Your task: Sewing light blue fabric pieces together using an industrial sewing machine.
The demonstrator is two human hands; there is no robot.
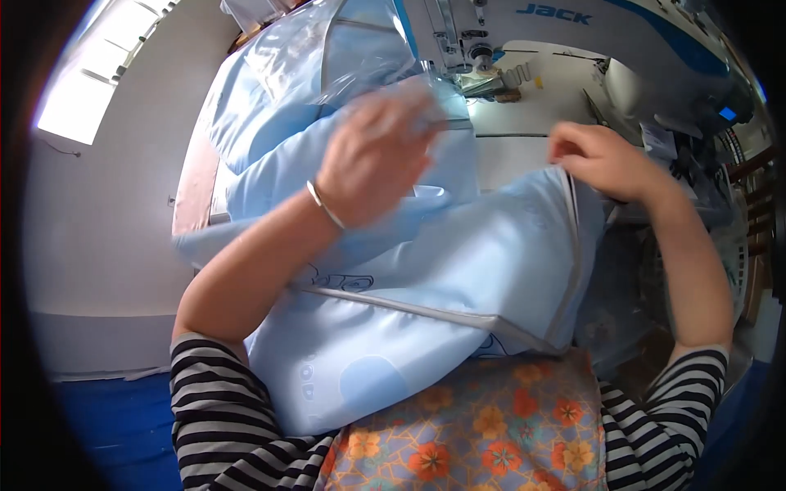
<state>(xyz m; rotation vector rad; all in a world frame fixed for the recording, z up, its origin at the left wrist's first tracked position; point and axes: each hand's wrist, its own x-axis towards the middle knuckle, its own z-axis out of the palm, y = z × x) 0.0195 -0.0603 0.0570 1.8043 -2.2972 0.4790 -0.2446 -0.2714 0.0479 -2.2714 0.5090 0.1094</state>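
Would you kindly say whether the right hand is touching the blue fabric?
Touching: the head view shows the right hand gripping the blue fabric by its edge.

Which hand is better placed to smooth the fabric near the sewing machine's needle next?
Probably the left hand: though blurred, it appears beside the sewing machine head. The right hand is farther right and appears to be pinching the blue fabric at its grey edging.

Sleeves [214, 401] are black-and-grey striped, apron [483, 434] floral, bangle [325, 205] silvery.
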